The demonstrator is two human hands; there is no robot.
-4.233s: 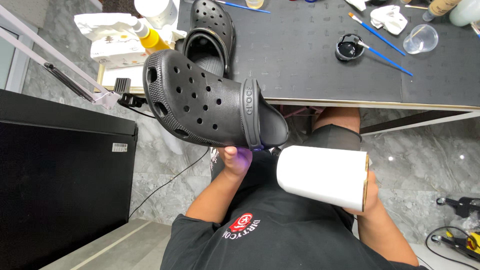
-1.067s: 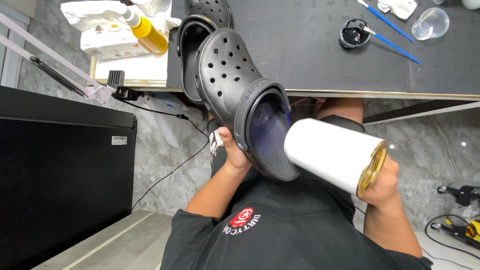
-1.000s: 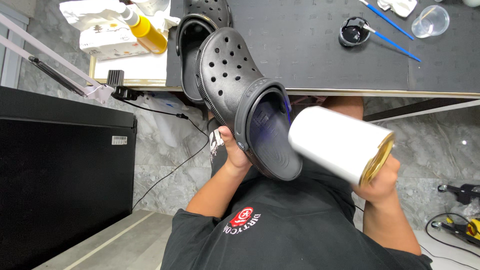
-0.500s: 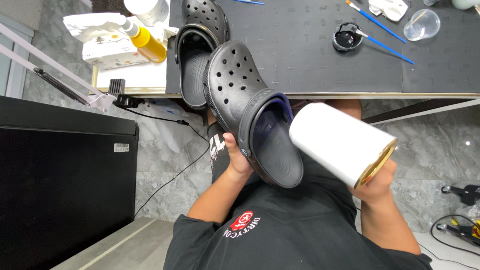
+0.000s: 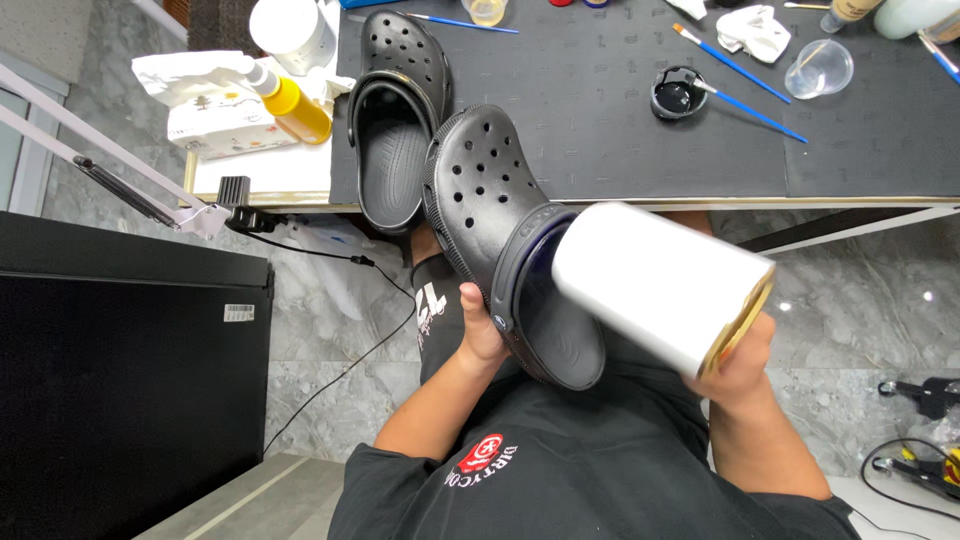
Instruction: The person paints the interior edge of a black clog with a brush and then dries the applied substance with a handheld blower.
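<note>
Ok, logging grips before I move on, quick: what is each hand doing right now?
Left hand: closed on the black clog.
Right hand: holding the white can by its gold end.

We see a bright, evenly lit scene with soft shadows. The white cylinder [image 5: 660,282] is slightly motion-blurred and near overexposed. The marble floor [image 5: 880,300] shows small glints. Wide-angle distortion bends lines near the edges.

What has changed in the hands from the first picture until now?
The left hand turned the black clog so its opening faces the white can, which the right hand raised towards it. Both grips stayed; the second clog remains on the black mat.
</note>
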